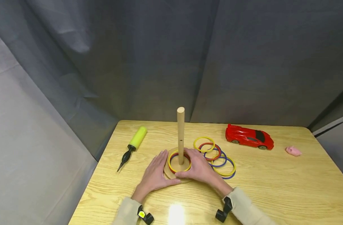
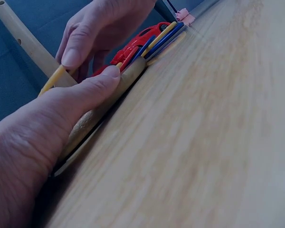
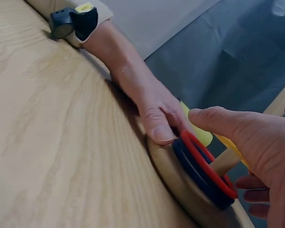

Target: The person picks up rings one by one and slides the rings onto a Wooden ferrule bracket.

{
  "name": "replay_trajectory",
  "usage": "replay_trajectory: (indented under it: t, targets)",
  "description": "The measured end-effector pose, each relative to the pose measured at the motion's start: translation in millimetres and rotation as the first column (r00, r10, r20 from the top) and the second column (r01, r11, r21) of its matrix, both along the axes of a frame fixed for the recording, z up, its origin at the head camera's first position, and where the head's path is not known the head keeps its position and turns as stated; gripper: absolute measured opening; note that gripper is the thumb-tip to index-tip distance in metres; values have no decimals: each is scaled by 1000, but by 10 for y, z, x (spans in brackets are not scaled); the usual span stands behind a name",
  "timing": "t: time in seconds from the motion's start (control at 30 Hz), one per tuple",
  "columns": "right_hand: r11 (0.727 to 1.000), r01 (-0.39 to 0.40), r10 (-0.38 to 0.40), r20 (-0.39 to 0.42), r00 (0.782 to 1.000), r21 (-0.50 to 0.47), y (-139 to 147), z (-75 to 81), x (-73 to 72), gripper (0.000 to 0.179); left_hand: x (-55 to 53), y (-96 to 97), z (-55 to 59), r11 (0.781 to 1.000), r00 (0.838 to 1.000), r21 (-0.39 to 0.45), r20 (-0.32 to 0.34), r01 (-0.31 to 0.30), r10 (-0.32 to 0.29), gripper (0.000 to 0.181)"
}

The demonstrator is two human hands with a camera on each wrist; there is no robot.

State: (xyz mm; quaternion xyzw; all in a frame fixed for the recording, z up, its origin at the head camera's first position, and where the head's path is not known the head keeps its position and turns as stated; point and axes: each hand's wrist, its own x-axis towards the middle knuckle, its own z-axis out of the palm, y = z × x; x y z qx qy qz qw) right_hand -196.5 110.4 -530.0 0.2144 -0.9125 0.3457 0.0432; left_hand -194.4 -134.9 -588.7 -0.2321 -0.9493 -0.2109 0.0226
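A round wooden base (image 1: pixel 166 170) with an upright post (image 1: pixel 181 131) stands on the table between the hands. My left hand (image 1: pixel 156 173) rests along its left rim, fingers extended and thumb on the front edge. On the other side, my right hand (image 1: pixel 198 165) pinches a yellow ring (image 2: pixel 51 81) that encircles the post. The right wrist view shows this ring apart from the red ring (image 3: pixel 194 142) and blue ring (image 3: pixel 199 178) lying lower around the post. Part of the yellow ring is hidden by the right hand.
Several loose rings (image 1: pixel 217 154) overlap right of the base. Farther right are a red toy car (image 1: pixel 248 136) and a small pink pig (image 1: pixel 293 151). A yellow-green hand pump (image 1: pixel 138 137) with a black nozzle lies left. Grey curtains (image 1: pixel 160 62) hang behind the table (image 1: pixel 272 184).
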Motion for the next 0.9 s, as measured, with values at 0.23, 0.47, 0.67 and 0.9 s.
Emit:
replay_trajectory:
  t: [0.23, 0.47, 0.67, 0.9]
  targets:
    - [1000, -11, 12, -45, 999, 21, -22, -89, -10, 95, -5, -10, -2, 1000, 1000, -2, 10, 3, -3, 137]
    - [999, 3, 1, -73, 997, 50, -24, -126, -14, 94, 14, -10, 8, 1000, 1000, 1, -1, -5, 5, 137]
    - [997, 8, -1, -88, 996, 77, -24, -155, -24, 96, 25, -7, 19, 1000, 1000, -4, 1, -8, 8, 137]
    - [995, 17, -9, -73, 997, 100, -42, -174, -11, 100, 29, -4, 34, 1000, 1000, -7, 12, -6, 6, 136]
